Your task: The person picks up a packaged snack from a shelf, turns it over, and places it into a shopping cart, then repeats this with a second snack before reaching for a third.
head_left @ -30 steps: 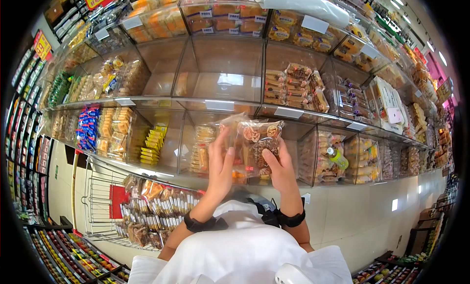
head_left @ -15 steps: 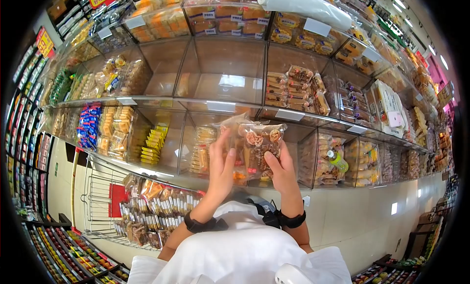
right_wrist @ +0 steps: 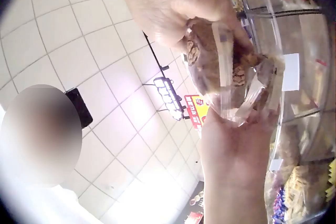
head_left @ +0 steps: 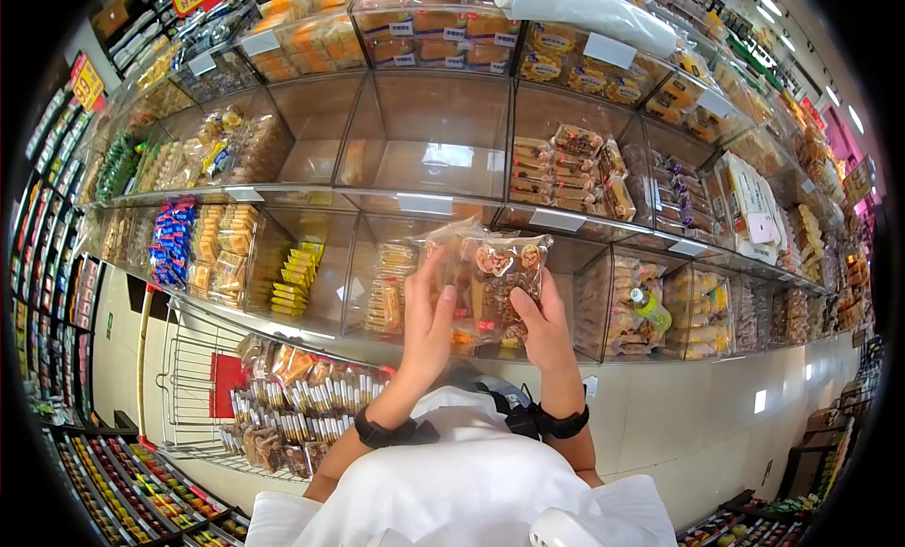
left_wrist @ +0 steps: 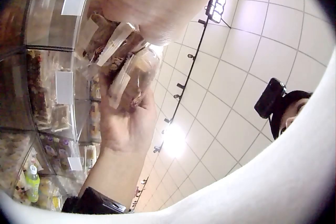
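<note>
In the head view, clear-wrapped brown cakes topped with walnuts [head_left: 494, 261] are held up between both hands, in front of the lower bins. My right hand [head_left: 545, 332] grips the right-hand pack, thumb across its front. My left hand [head_left: 429, 326] holds the left side of the bundle, thumb towards me and fingers up along the crinkled wrapper [head_left: 454, 234]. From the left wrist, two sealed wrapper ends [left_wrist: 122, 79] show side by side between the palms. The right wrist view has the brown pack [right_wrist: 212, 64] under my right hand, walnuts visible through the film.
Clear bins of packaged snacks rise ahead, including yellow packets [head_left: 297, 278] and blue packets [head_left: 172, 245]. A green-capped bottle [head_left: 649, 308] lies in a lower right bin. At lower left stands a wire cart [head_left: 184, 396] loaded with packs. A plastic roll [head_left: 584, 17] rests up top.
The right-hand pack has tilted and shifted slightly rightward, and the lower part of its front shows less. Both hands keep nearly the same place.
</note>
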The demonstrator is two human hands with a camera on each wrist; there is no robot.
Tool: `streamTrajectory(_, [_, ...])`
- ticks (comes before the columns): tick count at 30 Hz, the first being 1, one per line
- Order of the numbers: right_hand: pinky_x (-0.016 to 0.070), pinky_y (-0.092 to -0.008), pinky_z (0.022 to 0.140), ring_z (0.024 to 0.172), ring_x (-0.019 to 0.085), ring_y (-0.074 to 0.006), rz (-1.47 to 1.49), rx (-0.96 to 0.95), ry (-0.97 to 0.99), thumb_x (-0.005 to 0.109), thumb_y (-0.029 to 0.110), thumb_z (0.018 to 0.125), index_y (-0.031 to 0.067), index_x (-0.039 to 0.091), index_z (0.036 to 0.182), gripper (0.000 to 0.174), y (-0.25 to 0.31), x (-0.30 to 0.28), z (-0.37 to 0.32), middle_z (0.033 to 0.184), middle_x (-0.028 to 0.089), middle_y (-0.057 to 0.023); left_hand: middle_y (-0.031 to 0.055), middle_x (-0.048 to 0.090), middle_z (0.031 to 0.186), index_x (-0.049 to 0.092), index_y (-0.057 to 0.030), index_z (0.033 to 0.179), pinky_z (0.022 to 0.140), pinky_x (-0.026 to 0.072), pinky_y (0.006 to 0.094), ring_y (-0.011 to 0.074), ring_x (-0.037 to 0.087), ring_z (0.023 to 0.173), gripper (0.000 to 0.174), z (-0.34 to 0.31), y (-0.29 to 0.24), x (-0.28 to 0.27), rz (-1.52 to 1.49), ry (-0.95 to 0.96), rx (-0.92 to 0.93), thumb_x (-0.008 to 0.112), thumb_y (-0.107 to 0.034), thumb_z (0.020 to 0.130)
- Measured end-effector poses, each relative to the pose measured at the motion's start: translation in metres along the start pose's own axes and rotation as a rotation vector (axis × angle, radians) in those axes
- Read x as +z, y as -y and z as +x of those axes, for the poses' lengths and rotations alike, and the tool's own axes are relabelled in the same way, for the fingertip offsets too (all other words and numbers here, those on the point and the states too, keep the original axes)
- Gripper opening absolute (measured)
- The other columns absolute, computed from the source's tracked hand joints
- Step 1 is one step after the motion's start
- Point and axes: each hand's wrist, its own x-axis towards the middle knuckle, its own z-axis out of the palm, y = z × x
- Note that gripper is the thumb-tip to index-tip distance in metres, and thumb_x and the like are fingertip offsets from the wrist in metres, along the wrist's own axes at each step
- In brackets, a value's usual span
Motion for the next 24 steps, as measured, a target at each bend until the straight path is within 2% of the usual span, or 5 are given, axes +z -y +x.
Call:
streamTrajectory(8, [0.0340, -0.0240, 0.089, 0.100, 0.044, -0.0112, 0.023, 0.004, -0.023, 0.050, 0.015, 0.087, -0.0014, 0.033, 0.122, 0.043, 0.002, 0.003, -0.001, 0.112, 0.046, -0.0060, 0.0122, 0.039, 0.112, 0.034, -0.0045, 0.127, 0.089, 0.0293, 0.0292, 0.0212, 0.038, 0.100, 0.043, -0.003, -0.001, 0.001, -0.143, -0.003, -0.080, 0.040, -0.012, 0.086])
streamTrajectory(20, [0.0359, -0.0241, 0.088, 0.100, 0.045, -0.0110, 0.128, 0.043, -0.057, 0.049, 0.013, 0.087, -0.0003, 0.034, 0.122, 0.041, -0.003, 0.008, 0.000, 0.112, 0.048, -0.0058, 0.0120, 0.040, 0.111, 0.034, -0.0034, 0.127, 0.089, 0.0285, 0.0292, 0.0215, 0.038, 0.098, 0.044, -0.001, -0.004, -0.007, -0.038, 0.003, -0.012, 0.042, -0.016, 0.086])
streamTrajectory(23, [0.0357, -0.0241, 0.088, 0.100, 0.045, -0.0111, 0.144, 0.034, -0.034, 0.049, 0.013, 0.087, -0.0004, 0.034, 0.123, 0.041, -0.002, 0.010, 0.002, 0.113, 0.048, -0.0060, 0.0064, 0.035, 0.125, 0.032, -0.0050, 0.129, 0.086, 0.0325, 0.0235, 0.0117, 0.039, 0.097, 0.045, 0.000, 0.001, -0.011, 0.014, 0.019, 0.038, 0.043, -0.012, 0.086])
streamTrajectory(24, [0.0357, -0.0240, 0.088, 0.100, 0.045, -0.0111, 0.146, 0.035, -0.027, 0.049, 0.013, 0.087, -0.0005, 0.034, 0.123, 0.041, -0.002, 0.011, 0.002, 0.113, 0.047, -0.0060, 0.0066, 0.034, 0.125, 0.032, -0.0051, 0.129, 0.087, 0.0318, 0.0238, 0.0121, 0.039, 0.099, 0.045, 0.000, 0.001, -0.013, 0.018, 0.022, 0.033, 0.043, -0.012, 0.086])
